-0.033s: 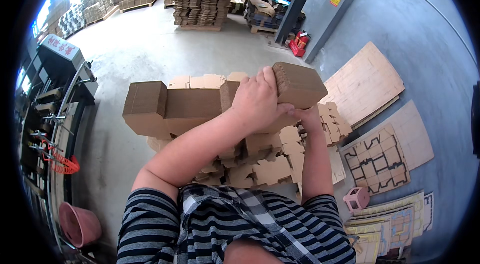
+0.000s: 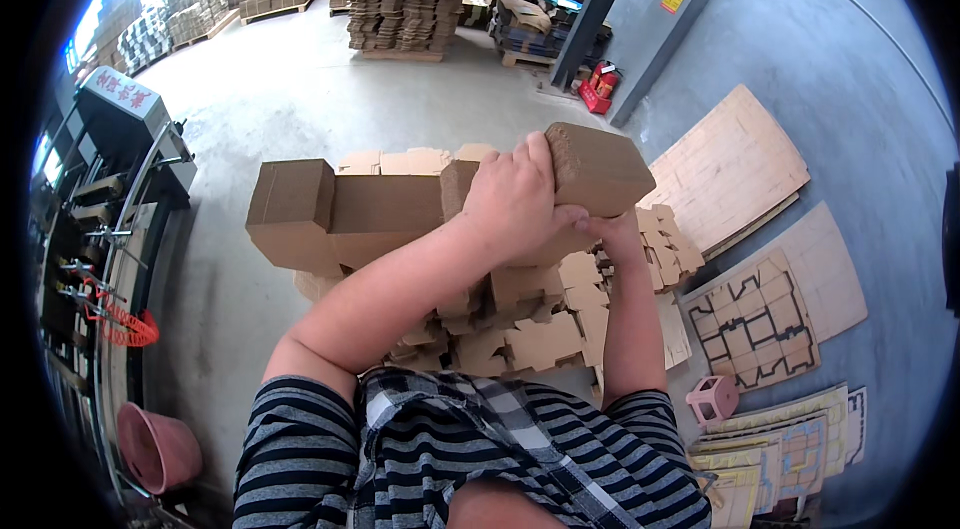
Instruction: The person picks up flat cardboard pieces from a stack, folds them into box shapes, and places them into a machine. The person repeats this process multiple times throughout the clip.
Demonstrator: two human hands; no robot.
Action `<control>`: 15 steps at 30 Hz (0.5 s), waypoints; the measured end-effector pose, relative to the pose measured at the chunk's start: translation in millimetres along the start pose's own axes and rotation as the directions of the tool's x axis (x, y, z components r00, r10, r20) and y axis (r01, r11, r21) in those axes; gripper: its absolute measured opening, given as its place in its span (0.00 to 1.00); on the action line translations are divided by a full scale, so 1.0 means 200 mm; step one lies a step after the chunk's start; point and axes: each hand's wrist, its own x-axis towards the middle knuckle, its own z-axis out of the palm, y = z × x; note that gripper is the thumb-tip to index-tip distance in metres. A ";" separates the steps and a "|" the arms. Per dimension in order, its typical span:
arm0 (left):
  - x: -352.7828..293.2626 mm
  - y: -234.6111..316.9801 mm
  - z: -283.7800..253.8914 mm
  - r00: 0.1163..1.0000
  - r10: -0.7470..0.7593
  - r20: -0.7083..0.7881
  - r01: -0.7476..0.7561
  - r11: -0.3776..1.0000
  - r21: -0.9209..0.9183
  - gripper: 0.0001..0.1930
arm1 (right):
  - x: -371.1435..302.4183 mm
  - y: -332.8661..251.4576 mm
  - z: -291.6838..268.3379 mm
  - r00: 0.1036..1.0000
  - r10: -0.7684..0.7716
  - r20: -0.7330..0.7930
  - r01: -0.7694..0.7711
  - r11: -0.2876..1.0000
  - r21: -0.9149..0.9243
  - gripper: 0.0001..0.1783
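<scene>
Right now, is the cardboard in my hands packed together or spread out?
Packed together: the cardboard stack makes one notched block, its edges lined up.

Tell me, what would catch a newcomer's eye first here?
The notched stack of brown cardboard at the centre probably comes first, with the left hand gripping it and the right hand partly hidden against it. Next come the red fire extinguisher towards the upper right and the pink bucket at lower left.

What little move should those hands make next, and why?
Perhaps slide the left hand toward the left end of the cardboard stack: it and the right hand sit close together toward the right, so no hand supports the left end.
</scene>
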 end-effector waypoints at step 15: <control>-0.29 -0.29 -0.40 0.945 -0.227 0.234 0.143 0.934 0.328 0.49 | 0.00 0.00 0.01 1.000 -0.010 0.006 0.009 0.993 0.117 0.33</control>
